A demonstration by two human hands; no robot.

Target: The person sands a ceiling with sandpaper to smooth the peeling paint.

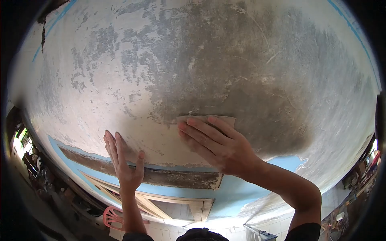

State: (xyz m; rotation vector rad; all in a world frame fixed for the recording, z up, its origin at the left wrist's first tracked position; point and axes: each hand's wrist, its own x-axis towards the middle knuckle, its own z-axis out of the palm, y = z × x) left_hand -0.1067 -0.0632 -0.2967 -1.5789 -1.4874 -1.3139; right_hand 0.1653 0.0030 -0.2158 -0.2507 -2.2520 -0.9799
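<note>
The sandpaper (pixel 226 119) lies flat against a scraped, patchy plaster surface (pixel 193 56), near the middle of the view and at the edge of a dark grey patch. Most of the sheet is hidden: only a tan strip along its far edge and one corner at the right show past the fingers, so its full outline cannot be made out. The strip that shows runs left to right across the view, which suggests the long axis lies that way.

The right hand (pixel 215 146) covers it, fingers straight and close together, palm pressing the sheet to the plaster rather than curling around it. The left hand (pixel 124 160) rests apart to the left, spread flat on bare plaster, thumb out.

Below them runs a blue painted band (pixel 245 188) with peeled edges, then a wooden frame (pixel 161 199). A pink plastic chair (pixel 111 217) is cut off by the left forearm.
</note>
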